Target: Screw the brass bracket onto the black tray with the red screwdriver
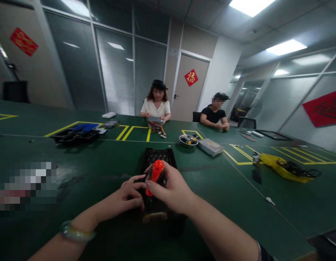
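My right hand (172,188) is wrapped around the orange-red and black handle of a screwdriver (157,170). The tool stands roughly upright over a black slotted case (160,155) lying in front of me, and its tip is hidden. To the left, my left hand (127,195) reaches the case's edge with its fingers apart, the fingertips close to the screwdriver. It does not appear to hold anything. Both hands cover much of the middle of the case.
Beyond the case are a metal bowl (188,144) of small parts and a flat grey box (210,147). Black trays (75,135) lie left; a yellow tray (287,170) holds black cables. Two people sit across the green table (211,217), one with a wired metal box (156,121).
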Motion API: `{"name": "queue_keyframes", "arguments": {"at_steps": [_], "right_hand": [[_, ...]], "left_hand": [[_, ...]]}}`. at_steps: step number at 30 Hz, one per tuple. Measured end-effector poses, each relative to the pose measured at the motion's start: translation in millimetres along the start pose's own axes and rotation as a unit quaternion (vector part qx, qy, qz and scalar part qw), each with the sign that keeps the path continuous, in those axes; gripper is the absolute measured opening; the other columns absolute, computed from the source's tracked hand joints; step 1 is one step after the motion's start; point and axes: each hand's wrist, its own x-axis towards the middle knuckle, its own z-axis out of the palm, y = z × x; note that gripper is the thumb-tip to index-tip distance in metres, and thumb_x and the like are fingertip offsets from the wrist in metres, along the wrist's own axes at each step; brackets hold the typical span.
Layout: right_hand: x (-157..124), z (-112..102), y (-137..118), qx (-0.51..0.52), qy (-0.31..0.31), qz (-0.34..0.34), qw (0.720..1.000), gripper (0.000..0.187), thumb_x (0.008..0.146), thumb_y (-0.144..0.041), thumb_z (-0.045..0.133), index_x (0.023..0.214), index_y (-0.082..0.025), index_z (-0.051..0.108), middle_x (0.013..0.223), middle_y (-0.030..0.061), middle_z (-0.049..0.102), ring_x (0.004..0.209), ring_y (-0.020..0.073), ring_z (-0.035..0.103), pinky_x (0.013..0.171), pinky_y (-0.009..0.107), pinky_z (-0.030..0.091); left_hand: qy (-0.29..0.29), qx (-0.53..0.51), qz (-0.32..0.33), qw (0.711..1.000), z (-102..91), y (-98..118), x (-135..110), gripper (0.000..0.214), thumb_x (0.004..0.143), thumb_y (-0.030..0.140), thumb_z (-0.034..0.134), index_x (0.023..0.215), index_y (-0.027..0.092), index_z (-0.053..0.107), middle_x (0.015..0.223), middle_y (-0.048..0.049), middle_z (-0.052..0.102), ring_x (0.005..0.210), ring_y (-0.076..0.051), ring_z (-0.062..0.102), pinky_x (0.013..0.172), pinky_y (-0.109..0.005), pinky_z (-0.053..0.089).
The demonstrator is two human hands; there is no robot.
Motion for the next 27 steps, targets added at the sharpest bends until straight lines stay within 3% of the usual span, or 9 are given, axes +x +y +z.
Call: {"name": "queue_keyframes", "arguments": {"at_steps": [11,16,19,23,27], "right_hand": [[-2.1,-1.2,-3.0,-0.034,0.002,-0.006,0.999,0.025,0.085,-0.027,0.065,0.108,-0.020,0.060,0.094,0.0009,0.065,0.081,0.0165,0.062,0.074,0.027,0.050],[-2.3,-4.0,-3.6,-0.047,-0.013,0.000,0.999,0.029,0.084,-0.027,0.065,0.112,-0.021,0.059,0.096,0.0015,0.065,0.084,0.0173,0.063,0.075,0.028,0.050],[-3.2,-5.7,-4.7,-0.066,-0.016,0.010,0.998,0.034,0.082,-0.027,0.066,0.115,-0.022,0.058,0.098,0.0018,0.065,0.083,0.0176,0.062,0.075,0.028,0.050],[-5.2,-5.8,-5.6,-0.076,-0.010,0.034,0.996,0.044,0.082,-0.033,0.069,0.122,-0.024,0.053,0.097,0.0021,0.064,0.081,0.0190,0.063,0.072,0.029,0.050],[-5.9,-3.8,-5.2,-0.053,-0.014,0.075,0.996,0.060,0.080,-0.038,0.074,0.129,-0.025,0.042,0.097,0.0014,0.064,0.082,0.0194,0.064,0.073,0.029,0.051]], "left_hand": [[0.005,-0.013,-0.027,1.000,-0.6,3.4,-1.9,0.035,0.087,0.055,0.057,0.081,0.028,0.079,0.134,-0.0004,0.057,0.139,-0.036,0.028,0.118,-0.051,0.021],[-0.009,0.004,-0.036,0.999,-0.9,3.9,-0.2,0.034,0.087,0.055,0.057,0.083,0.028,0.079,0.142,0.0018,0.051,0.142,-0.037,0.023,0.118,-0.051,0.019],[0.003,-0.001,-0.052,0.999,3.7,-2.5,0.1,0.034,0.085,0.056,0.058,0.086,0.029,0.079,0.147,0.0030,0.047,0.143,-0.037,0.022,0.118,-0.052,0.020],[0.032,0.008,-0.043,0.999,11.8,-18.9,0.3,0.038,0.084,0.061,0.057,0.086,0.030,0.079,0.142,0.0019,0.053,0.141,-0.038,0.027,0.118,-0.053,0.021],[0.017,0.028,-0.069,0.997,12.7,-29.8,1.1,0.040,0.085,0.061,0.054,0.089,0.030,0.079,0.144,0.0012,0.051,0.142,-0.039,0.023,0.117,-0.056,0.020]]}}
